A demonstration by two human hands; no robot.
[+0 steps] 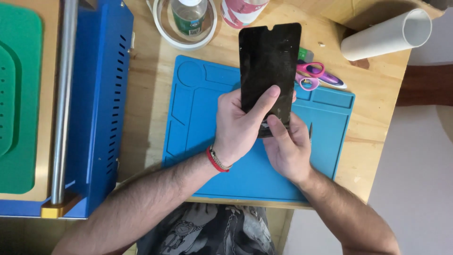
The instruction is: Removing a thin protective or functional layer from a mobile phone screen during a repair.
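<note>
The left hand grips a flat black phone screen panel upright over the blue silicone work mat on the wooden desk, while the right hand pinches its lower edge, seemingly mid-peel, needing steady, gentle pressure.

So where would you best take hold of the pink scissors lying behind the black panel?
Probably by the handle loops of the pink scissors, coming from above on the side toward the white tube. The loops lie flat on the blue mat and show fully, while the black panel, held by the left hand and right hand, blocks the near side.
</note>
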